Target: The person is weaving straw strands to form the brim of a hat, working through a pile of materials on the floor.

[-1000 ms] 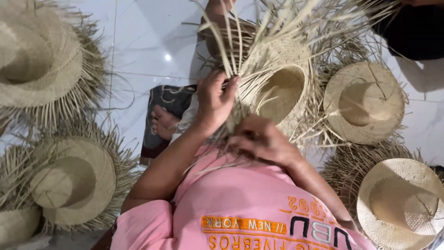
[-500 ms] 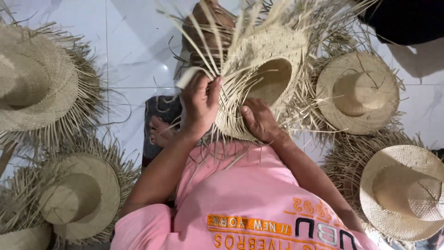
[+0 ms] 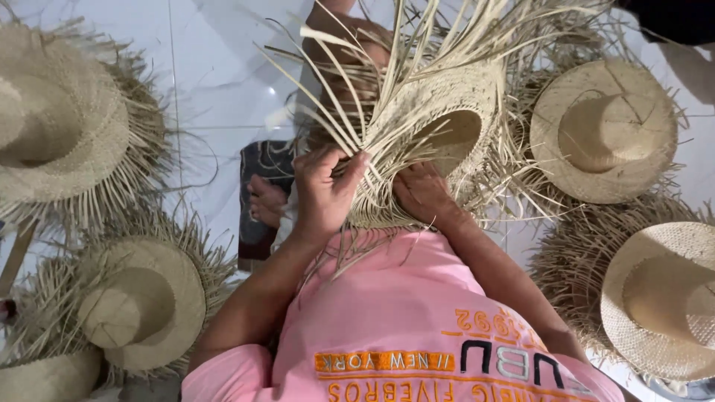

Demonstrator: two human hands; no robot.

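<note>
My left hand [image 3: 324, 190] pinches loose straw strands of the unfinished straw hat [image 3: 439, 134] held up above my lap. My right hand [image 3: 421, 190] grips its woven brim from beneath. Finished hats [image 3: 603, 126] lie around on the white tiled floor [image 3: 216, 74].

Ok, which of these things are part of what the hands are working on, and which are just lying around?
In use:
straw hat
loose strands
left hand
right hand

Lying about:
hat at upper right
hat at lower right
hat at upper left
hat at lower left
</note>
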